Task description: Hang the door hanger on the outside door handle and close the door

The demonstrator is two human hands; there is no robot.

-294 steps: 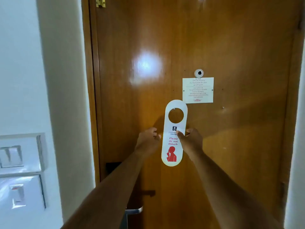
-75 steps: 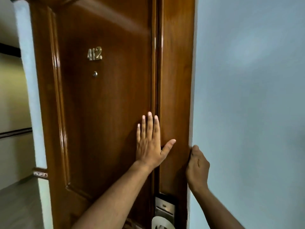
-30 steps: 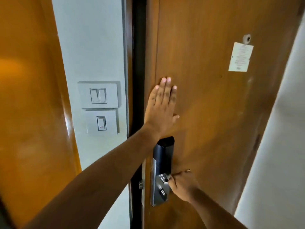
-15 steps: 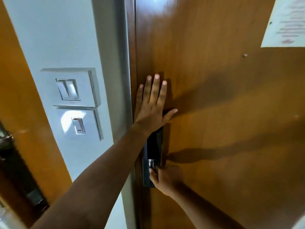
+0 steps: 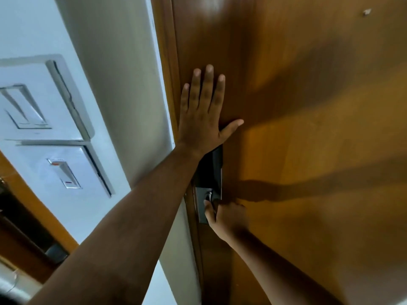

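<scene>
- Pressing flat against the door, the left hand is spreading its fingers wide, just above the dark lock plate and close to the latch edge; it is gripping nothing.
- Curling at the lower end of the lock plate, the right hand is resting its thumb on the hardware there; whether it is clamping a lever or only touching it I cannot tell.
- Closing the last of the gap: a second ago a dark slit was showing left of the lock plate, and now the door edge is sitting against the frame.
- Staying out of sight, the door hanger is presumably hanging on the outer handle behind the lock plate, since it was glimpsed there moments ago.
- Nearing the end, the task is likely needing only a firm latch.
- Sitting well left of the lock plate, the wall switches are playing no part.
</scene>
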